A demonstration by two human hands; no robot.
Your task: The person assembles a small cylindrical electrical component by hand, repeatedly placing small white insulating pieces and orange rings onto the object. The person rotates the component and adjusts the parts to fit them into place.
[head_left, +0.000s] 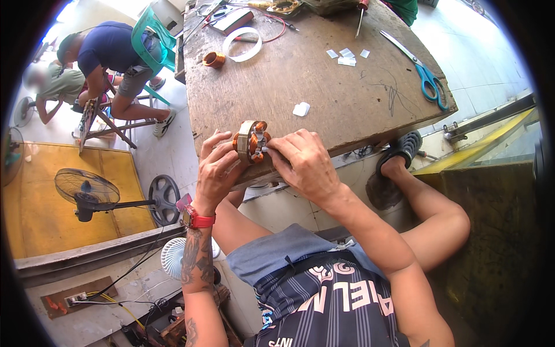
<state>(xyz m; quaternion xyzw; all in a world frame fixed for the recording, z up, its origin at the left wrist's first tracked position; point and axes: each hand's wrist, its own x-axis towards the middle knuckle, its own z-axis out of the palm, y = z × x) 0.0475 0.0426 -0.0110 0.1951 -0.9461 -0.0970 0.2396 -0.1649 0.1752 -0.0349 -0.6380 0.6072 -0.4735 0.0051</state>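
Observation:
My left hand [218, 170] grips a small motor stator [245, 142], a metal ring core wound with orange copper coils, over the near left edge of the wooden table. The stator is tipped so its coil side faces right. My right hand [307, 168] has its fingers pinched together against the windings, around a small white piece [265, 148] at the slots; the fingertips partly hide it. Just beyond, a folded white insulation piece [300, 109] lies on the wood. Farther back are several small white cut rectangles [347, 60].
Blue-handled scissors [426, 78] lie at the table's right edge. Toward the back are a copper coil spool [214, 59], a white plastic strip ring [259, 49], a meter [232, 23] with leads and a screwdriver [361, 17]. A standing fan [87, 194] and another person [110, 52] are at left.

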